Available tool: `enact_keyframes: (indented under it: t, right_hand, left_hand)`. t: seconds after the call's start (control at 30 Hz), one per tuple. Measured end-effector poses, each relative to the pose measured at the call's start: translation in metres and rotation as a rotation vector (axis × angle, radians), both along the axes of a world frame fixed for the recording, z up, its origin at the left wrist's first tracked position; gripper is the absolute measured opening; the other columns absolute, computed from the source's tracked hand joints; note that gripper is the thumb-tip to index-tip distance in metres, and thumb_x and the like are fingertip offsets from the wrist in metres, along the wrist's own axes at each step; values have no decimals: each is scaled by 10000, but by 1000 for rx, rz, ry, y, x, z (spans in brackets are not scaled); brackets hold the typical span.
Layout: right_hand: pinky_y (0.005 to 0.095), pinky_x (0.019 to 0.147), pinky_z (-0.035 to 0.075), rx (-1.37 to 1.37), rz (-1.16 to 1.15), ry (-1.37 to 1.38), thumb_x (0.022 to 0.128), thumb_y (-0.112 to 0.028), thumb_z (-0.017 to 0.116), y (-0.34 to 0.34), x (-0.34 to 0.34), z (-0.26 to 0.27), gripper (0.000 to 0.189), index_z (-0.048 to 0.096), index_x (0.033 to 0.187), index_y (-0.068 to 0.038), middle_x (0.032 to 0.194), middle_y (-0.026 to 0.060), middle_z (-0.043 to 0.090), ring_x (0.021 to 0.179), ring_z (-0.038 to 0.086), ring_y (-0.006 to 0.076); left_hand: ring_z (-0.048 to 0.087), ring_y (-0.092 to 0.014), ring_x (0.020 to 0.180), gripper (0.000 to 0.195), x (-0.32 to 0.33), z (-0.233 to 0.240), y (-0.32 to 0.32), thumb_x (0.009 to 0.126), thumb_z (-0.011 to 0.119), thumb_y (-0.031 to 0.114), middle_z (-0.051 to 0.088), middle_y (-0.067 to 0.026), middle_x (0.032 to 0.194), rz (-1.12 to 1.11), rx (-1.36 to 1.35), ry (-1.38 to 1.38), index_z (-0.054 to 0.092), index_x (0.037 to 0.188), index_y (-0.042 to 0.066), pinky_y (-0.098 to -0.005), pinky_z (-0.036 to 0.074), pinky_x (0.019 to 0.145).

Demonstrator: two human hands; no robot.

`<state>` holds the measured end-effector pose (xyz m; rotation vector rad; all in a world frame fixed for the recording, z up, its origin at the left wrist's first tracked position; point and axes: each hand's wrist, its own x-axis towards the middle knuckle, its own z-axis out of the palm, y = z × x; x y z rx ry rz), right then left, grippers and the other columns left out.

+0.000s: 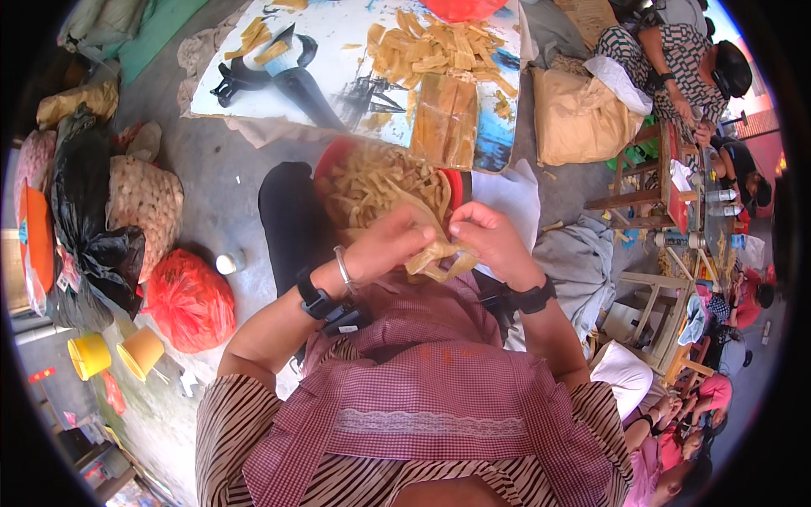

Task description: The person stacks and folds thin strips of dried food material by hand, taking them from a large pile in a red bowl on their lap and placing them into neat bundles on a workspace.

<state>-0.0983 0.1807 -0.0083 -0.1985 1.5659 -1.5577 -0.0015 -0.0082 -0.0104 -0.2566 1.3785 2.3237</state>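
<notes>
My left hand (394, 239) and my right hand (485, 244) meet above my lap. Between them they hold a limp, folded tan strip (437, 261), pinched by the fingers and thumbs of each. Just beyond my hands, a red basin (322, 170) between my knees holds a heap of similar pale strips (374, 184). At the table's near edge lies a flat, neatly packed block of brown strips (443, 120) that looks wrapped in clear plastic. Behind it is a loose pile of strips (437, 51).
The low white table top (279, 127) bears dark painted figures. To the left are a red plastic bag (190, 301), a black bag (89, 209), a small white-lidded jar (230, 262) and yellow buckets (89, 356). A brown paper sack (580, 117), wooden stools (665, 171) and several seated people are at right.
</notes>
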Motion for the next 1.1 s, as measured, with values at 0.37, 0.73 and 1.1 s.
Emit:
enact_keyframes:
  t: [0.37, 0.73, 1.1]
  right_hand:
    - [189, 610, 419, 45, -72, 272, 867, -107, 590, -1, -2, -23, 88, 569, 877, -23, 764, -32, 570, 682, 508, 34]
    - [204, 594, 429, 129, 40, 233, 862, -91, 585, -11, 11, -6, 80, 558, 872, -17, 743, -9, 581, 671, 527, 47]
    - [217, 542, 414, 225, 608, 371, 888, -170, 580, 12, -45, 29, 147, 615, 897, -27, 695, -25, 598, 634, 517, 35]
  left_hand:
    - [617, -109, 670, 402, 13, 22, -3, 942, 477, 99, 626, -69, 771, -283, 12, 99, 319, 1309, 62, -214, 508, 613]
    - [581, -114, 610, 98, 3, -9, 9, 888, 578, 120, 604, -51, 723, -65, 85, -52, 507, 860, 58, -218, 468, 540]
    - [565, -64, 662, 48, -15, 20, -35, 879, 561, 79, 578, -5, 747, -40, -339, 149, 541, 895, 39, -210, 465, 604]
